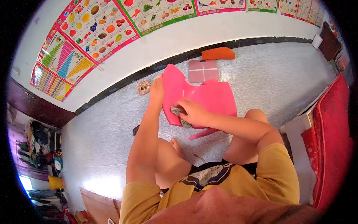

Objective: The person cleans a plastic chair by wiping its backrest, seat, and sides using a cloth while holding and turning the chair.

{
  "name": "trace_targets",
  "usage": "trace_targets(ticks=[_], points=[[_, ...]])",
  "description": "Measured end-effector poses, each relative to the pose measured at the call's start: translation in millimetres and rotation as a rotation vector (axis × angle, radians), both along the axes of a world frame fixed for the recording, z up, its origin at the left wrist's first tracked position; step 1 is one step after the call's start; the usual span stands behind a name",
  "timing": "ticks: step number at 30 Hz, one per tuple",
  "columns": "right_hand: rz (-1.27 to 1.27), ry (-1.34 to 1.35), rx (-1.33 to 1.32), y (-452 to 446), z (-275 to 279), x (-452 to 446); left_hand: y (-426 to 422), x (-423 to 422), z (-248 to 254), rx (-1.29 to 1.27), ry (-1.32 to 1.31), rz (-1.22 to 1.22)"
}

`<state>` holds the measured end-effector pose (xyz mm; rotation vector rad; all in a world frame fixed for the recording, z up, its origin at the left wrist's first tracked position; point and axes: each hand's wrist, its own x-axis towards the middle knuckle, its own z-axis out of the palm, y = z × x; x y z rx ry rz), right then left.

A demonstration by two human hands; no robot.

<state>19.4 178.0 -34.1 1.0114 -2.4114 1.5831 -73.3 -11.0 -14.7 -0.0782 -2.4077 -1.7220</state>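
Observation:
A pink plastic chair lies tipped on the floor in front of me, one leg pointing toward my knees. My left hand grips the chair's left edge near its top. In my right hand is a crumpled grey cloth, pressed against the chair's lower left part. The fingers of my right hand are bent round the cloth, and part of it hangs below them.
Beyond the chair, a pink square scale and an orange object lie near the wall. A patterned round item sits left of my left hand. Red fabric covers something at the right. A dark object lies by my left forearm.

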Motion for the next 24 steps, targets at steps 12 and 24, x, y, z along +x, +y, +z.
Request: trace_targets(ticks=[12, 24], points=[[-0.402, 0.078, -0.261, -34, -37, -104, 3, 6, 11, 0.039, -0.093, -0.019], [-0.041, 0.249, -0.286, -26, -5, -41, 14, 14, 20, 0.549, -0.247, -0.046]])
